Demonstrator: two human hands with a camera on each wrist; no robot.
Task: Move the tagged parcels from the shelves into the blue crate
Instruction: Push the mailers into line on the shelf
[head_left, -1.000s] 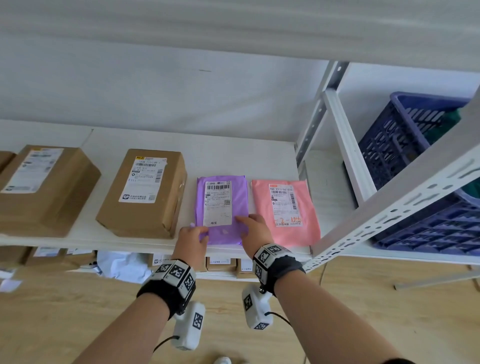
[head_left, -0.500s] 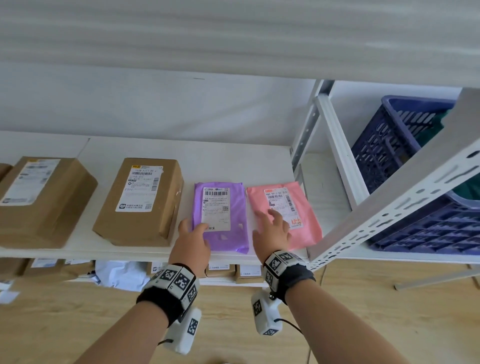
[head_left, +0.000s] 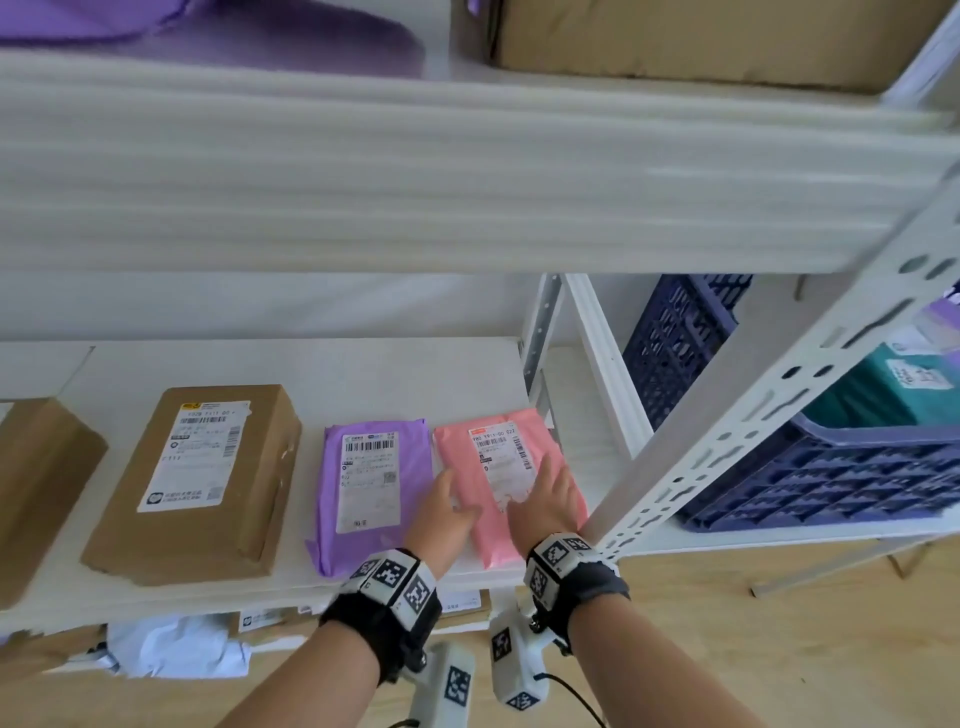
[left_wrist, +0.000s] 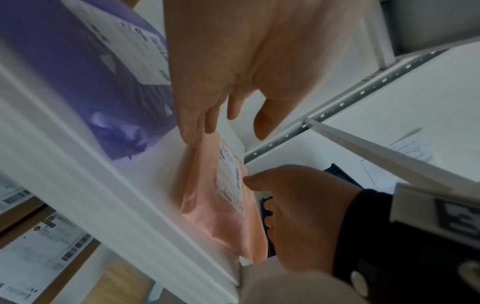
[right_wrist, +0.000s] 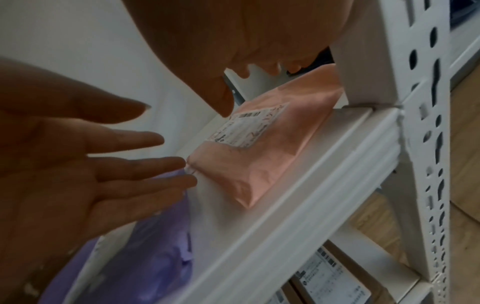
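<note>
A pink parcel (head_left: 501, 499) with a white label lies on the middle shelf (head_left: 363, 374), near the white upright. Just left of it lies a purple parcel (head_left: 376, 483), also labelled. My left hand (head_left: 448, 486) reaches with straight fingers to the pink parcel's left edge, where its fingertips (right_wrist: 182, 162) touch. My right hand (head_left: 549, 475) lies over the pink parcel's right half, fingers spread. Neither hand grips it. The blue crate (head_left: 841, 483) stands on the neighbouring shelf to the right, with a teal parcel (head_left: 883, 389) inside.
Two brown boxes (head_left: 208, 483) sit left of the purple parcel. A slanted white upright (head_left: 753, 415) stands between the pink parcel and the crate. The upper shelf board (head_left: 467, 171) hangs close above, carrying a box and a purple bag. More parcels lie on the lower shelf.
Both hands have moved right, off the purple parcel and onto the pink one. The head view has tilted up, showing the upper shelf.
</note>
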